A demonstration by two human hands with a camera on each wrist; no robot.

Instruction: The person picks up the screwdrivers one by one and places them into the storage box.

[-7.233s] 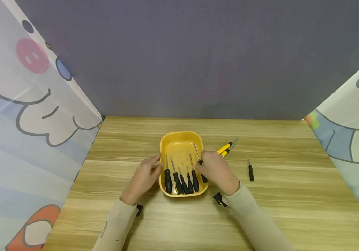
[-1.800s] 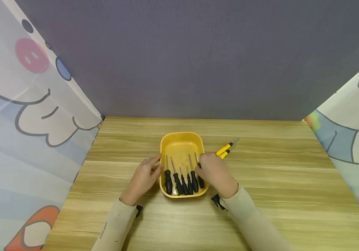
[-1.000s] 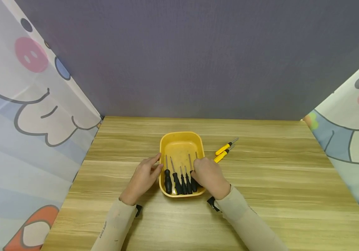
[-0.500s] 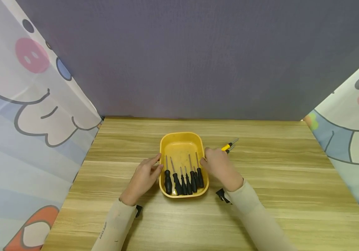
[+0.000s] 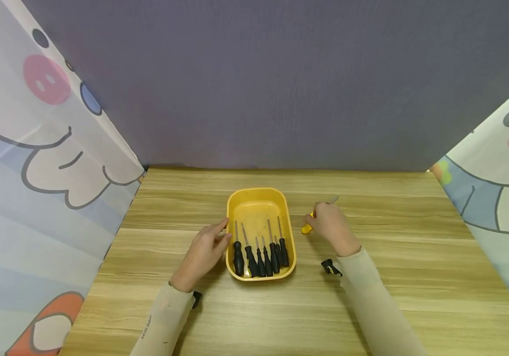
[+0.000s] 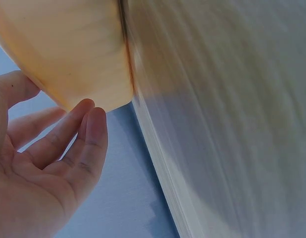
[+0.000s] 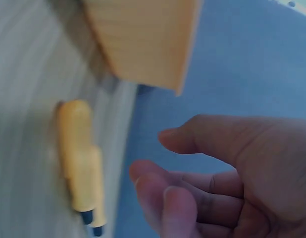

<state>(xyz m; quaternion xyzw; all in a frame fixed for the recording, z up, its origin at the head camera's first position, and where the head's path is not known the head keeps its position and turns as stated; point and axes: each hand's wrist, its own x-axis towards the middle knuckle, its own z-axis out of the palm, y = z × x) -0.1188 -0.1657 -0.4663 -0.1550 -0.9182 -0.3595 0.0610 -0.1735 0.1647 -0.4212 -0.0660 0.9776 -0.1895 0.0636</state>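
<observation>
A yellow plastic bin (image 5: 257, 201) stands on the wooden table with several black-handled screwdrivers (image 5: 238, 258) lying side by side in it, shafts pointing away. My left hand (image 5: 204, 257) touches the bin's left side, its fingertips against the wall and thumb at the rim in the left wrist view. To the right of the bin, my right hand (image 5: 332, 227) is over two yellow-handled screwdrivers (image 7: 79, 153), largely hiding them in the head view. From the right wrist, its thumb and fingers are apart, with nothing between them, beside the yellow handles.
The wooden table (image 5: 414, 257) runs back to a dark grey panel (image 5: 290, 89). Cartoon-printed curtains hang at the left (image 5: 54, 163) and right (image 5: 503, 198). A black strap piece (image 5: 331, 267) sits at the right wrist.
A small black screwdriver from the table's right is now in the bin, among the others. My right hand has left the bin and moved right to the yellow screwdrivers. The left hand stays.
</observation>
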